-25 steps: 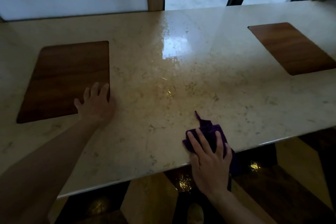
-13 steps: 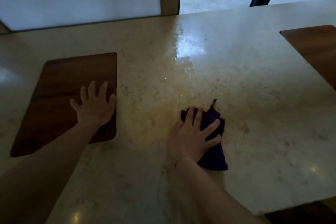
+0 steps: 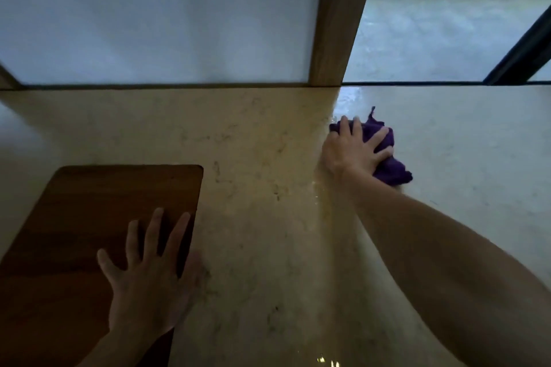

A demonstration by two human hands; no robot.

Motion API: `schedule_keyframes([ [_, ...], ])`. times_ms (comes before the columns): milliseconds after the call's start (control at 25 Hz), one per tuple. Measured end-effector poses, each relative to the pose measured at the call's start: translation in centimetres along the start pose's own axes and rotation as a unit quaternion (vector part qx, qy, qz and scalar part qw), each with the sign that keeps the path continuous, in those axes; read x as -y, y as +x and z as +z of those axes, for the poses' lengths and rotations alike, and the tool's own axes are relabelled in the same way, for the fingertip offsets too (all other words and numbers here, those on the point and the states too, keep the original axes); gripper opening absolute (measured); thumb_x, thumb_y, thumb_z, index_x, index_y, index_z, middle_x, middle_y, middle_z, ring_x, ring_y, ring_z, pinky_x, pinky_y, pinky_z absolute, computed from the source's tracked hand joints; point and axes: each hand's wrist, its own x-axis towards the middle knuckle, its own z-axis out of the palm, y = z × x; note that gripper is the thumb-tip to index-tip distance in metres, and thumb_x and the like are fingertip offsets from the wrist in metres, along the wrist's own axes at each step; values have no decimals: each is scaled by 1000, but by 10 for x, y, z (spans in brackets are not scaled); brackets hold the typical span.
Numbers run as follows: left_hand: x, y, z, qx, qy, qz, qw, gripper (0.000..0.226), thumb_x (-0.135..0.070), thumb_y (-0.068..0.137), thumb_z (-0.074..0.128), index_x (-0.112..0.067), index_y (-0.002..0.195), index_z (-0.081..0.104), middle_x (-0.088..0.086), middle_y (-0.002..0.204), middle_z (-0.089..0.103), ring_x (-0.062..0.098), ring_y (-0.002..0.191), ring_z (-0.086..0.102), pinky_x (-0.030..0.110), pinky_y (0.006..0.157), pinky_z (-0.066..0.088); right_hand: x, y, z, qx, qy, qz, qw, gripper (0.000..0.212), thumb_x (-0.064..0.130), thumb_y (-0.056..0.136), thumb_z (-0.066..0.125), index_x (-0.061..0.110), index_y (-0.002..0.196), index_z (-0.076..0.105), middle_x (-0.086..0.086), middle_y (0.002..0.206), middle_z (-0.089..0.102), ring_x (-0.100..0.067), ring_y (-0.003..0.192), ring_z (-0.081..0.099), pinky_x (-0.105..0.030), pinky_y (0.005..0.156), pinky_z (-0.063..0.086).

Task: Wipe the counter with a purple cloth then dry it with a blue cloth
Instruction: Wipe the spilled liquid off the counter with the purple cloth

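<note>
The beige marble counter (image 3: 256,140) fills the lower view. My right hand (image 3: 353,149) presses flat on a crumpled purple cloth (image 3: 389,158) far out on the counter, close to the back edge below the wooden post. The cloth bunches out to the right of my fingers. My left hand (image 3: 149,274) lies flat with fingers spread, partly on a dark wooden inset panel (image 3: 89,217) at the near left, holding nothing. A wet sheen shows on the stone near the cloth. No blue cloth is in view.
A white wall panel (image 3: 155,15) and a wooden post (image 3: 337,18) rise right behind the counter's back edge. To the right of the post, glass (image 3: 441,39) looks onto an outdoor terrace with a railing.
My right hand has pushed the purple cloth away from me, from the near edge to the far back of the counter. My head has leaned forward. The left hand stays planted at the wooden panel.
</note>
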Motion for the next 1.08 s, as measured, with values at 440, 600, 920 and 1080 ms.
schedule_keyframes([
  [440, 7, 2, 7, -55, -13, 27, 998, 66, -74, 82, -12, -52, 142, -31, -8, 161, -28, 27, 149, -22, 68, 113, -5, 30, 58, -12, 79, -40, -347, 934, 70, 59, 83, 14, 42, 146, 41, 11, 161, 28, -23, 151, 8, -56, 118, 8],
  [600, 10, 0, 7, -56, -29, 30, 998, 68, -76, 84, -9, -53, 147, -18, -8, 164, -18, 27, 151, -17, 70, 112, -4, 1, -10, -8, 65, 174, -294, 937, 51, 52, 97, 42, 40, 146, 42, 8, 163, 24, -20, 149, 22, -43, 120, 20],
  [920, 7, -20, 6, -53, -71, 52, 995, 62, -68, 95, 10, -47, 153, 1, -7, 166, -6, 28, 152, -8, 71, 113, 0, -90, -197, -4, 65, -98, -351, 929, 47, 63, 96, 5, 68, 143, 1, 19, 164, -13, -40, 150, -13, -73, 110, -9],
  [1080, 23, -91, 10, -18, -97, 97, 990, 58, -60, 99, 17, -41, 154, 14, -7, 166, 2, 25, 152, -2, 67, 115, 5, -153, -316, -8, 90, -106, -370, 919, 46, 64, 93, 3, 74, 137, -4, 9, 163, -24, -34, 150, -12, -63, 116, 0],
])
